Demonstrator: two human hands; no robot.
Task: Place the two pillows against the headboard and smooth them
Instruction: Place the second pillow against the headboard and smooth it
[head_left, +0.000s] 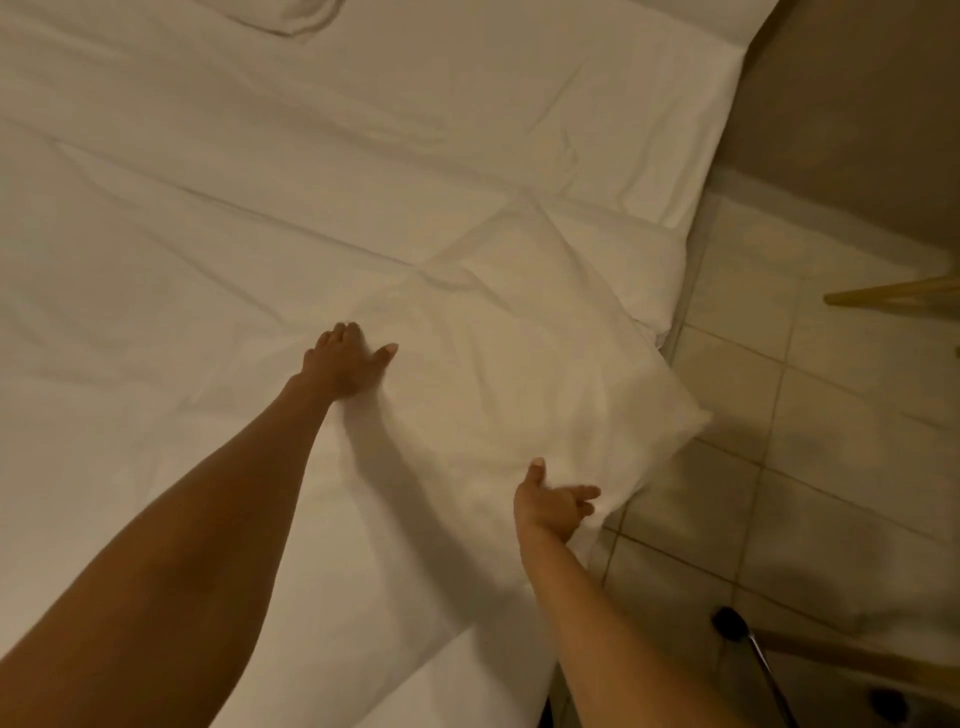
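A white pillow (524, 374) lies near the right edge of the white-sheeted bed (208, 218) in front of you, its right corner sticking out past the mattress over the tiled floor (831, 415). Beyond it, further up the same edge, a second white pillow (618, 171) lies flat, though white on white makes its outline hard to trace. At the top of the view a bundle of white cloth (306, 15) sits on the sheet; what it is cannot be told. No headboard is in view, so you cannot tell from here which way the pillows must travel. To the right, a pale wooden furniture leg (893, 293) crosses the floor, and a dark metal chair leg (748, 649) stands near your right arm. By the look of it, you are on the first step: taking hold of the near pillow to carry it. The next move likely calls for closing both hands on it and lifting it clear of the sheet without dragging. Your left hand (345, 364) rests on the pillow's left edge, fingers loosely curled, thumb spread, not gripping. Your right hand (553, 501) is open, palm up, fingers spread against the pillow's near corner, not yet closed on it.
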